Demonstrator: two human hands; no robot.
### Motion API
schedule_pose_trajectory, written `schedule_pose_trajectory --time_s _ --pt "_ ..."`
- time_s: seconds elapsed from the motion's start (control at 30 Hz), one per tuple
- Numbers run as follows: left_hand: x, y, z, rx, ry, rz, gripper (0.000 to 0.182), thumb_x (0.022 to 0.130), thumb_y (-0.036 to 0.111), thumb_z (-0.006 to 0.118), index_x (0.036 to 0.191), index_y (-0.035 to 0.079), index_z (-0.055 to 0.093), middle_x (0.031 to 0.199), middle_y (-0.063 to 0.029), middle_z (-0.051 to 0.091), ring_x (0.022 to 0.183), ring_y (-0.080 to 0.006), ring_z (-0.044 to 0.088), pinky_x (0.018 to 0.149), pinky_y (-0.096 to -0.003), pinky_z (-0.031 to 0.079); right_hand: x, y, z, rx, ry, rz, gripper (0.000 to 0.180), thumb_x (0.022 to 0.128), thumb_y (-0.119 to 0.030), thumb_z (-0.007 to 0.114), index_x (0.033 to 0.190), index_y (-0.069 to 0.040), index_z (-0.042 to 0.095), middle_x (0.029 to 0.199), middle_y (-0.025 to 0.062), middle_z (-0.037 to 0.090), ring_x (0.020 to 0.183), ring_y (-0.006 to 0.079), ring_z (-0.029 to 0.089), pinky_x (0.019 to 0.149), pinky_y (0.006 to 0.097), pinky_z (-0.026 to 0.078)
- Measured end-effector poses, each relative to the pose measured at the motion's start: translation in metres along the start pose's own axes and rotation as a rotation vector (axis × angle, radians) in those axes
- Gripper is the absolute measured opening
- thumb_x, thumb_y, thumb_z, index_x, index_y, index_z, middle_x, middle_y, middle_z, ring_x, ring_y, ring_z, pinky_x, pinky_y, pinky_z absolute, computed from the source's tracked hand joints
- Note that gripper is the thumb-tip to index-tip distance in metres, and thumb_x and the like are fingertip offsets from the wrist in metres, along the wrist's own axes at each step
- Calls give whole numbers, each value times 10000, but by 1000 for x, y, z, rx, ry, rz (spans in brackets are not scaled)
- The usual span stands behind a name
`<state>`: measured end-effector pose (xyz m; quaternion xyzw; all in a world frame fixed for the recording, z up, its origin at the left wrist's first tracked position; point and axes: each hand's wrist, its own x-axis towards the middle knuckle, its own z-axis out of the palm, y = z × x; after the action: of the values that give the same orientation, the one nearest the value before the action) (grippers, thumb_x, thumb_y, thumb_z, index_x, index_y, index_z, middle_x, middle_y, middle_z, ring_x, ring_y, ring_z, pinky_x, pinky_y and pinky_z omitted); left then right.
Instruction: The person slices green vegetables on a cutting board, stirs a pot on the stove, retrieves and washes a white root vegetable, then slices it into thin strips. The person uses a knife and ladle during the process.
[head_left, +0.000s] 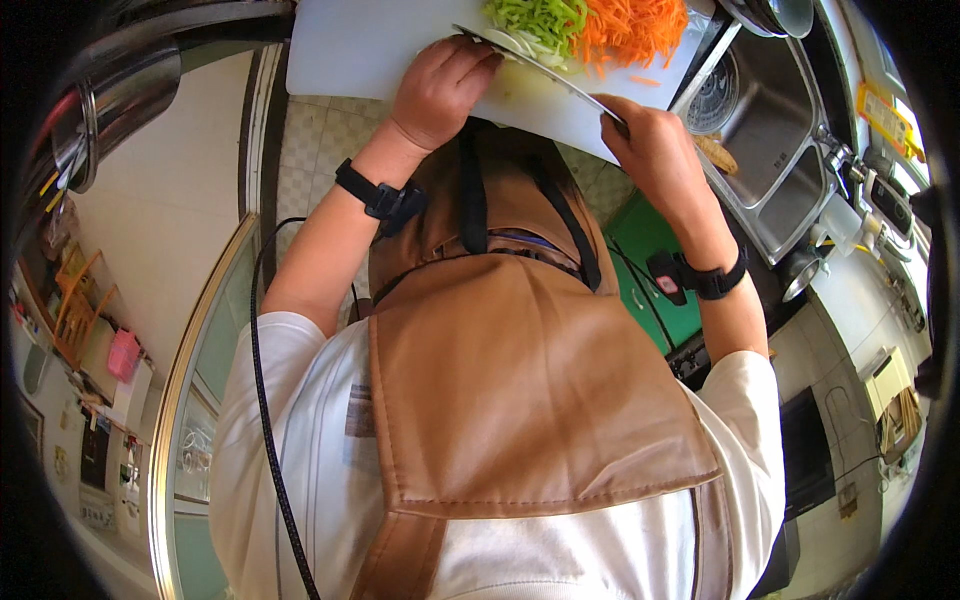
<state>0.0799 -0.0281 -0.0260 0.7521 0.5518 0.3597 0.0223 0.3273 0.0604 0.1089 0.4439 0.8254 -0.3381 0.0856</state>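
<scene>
My right hand (651, 142) grips the handle of a kitchen knife (555, 77). Its blade slants up and left across the white cutting board (360, 52), with the tip by the fingers of my left hand (446, 86). Those fingers are curled down on the board against the blade; whether they hold a piece of vegetable is hidden. Pale sliced vegetable, perhaps onion (529, 49), lies just beyond the blade. Touching it are a heap of green strips (538, 21), perhaps pepper, and a larger heap of shredded carrot (637, 30).
On the right is a stainless steel sink (772, 97) with a round strainer (712, 97); a brownish, elongated item (716, 154) lies at its near edge. Metal bowls (772, 11) stand beyond the board's right corner. A black cable (262, 375) runs down my left side.
</scene>
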Motion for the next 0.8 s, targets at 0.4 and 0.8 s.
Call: schedule_pose_trajectory --time_s 0.4,0.8 --pt "0 0 -4 31 -3 -10 287 791 75 624 1054 77 738 1074 -39 687 1018 -252 632 879 -373 550 10 8 6 98 -2 55 292 931 -184 619 1177 -51 704 796 245 658 759 424 666 697 473 540" --pt "1 -1 -6 44 -18 1 299 793 89 634 1073 61 734 1102 -49 684 1029 -248 631 889 -360 555 27 -5 21 -150 15 -83 298 932 -172 623 1210 -107 708 756 223 661 726 400 670 697 470 548"
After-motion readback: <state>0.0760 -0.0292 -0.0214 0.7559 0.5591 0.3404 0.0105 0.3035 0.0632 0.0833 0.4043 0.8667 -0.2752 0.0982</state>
